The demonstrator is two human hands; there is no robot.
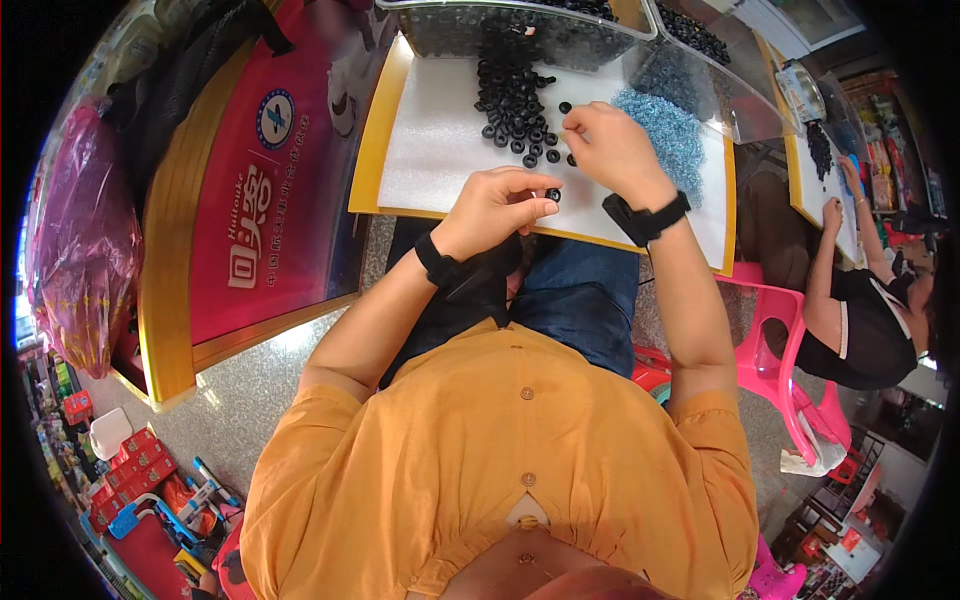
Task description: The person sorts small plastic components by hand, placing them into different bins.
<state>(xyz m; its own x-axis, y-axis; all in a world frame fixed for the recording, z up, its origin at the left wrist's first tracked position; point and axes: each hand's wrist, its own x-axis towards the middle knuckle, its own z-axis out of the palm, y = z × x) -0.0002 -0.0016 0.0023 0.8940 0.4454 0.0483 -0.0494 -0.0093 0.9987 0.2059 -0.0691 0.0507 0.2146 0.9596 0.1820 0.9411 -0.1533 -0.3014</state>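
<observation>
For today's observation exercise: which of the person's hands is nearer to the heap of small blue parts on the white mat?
Right. The right hand lies just beside the blue heap, its back nearly touching it. The left hand is lower and further left, pinching a black ring.

clear bin [520,30] cut off — top edge, contents blurred

Head-worn fisheye, steeply downward, close.
</observation>
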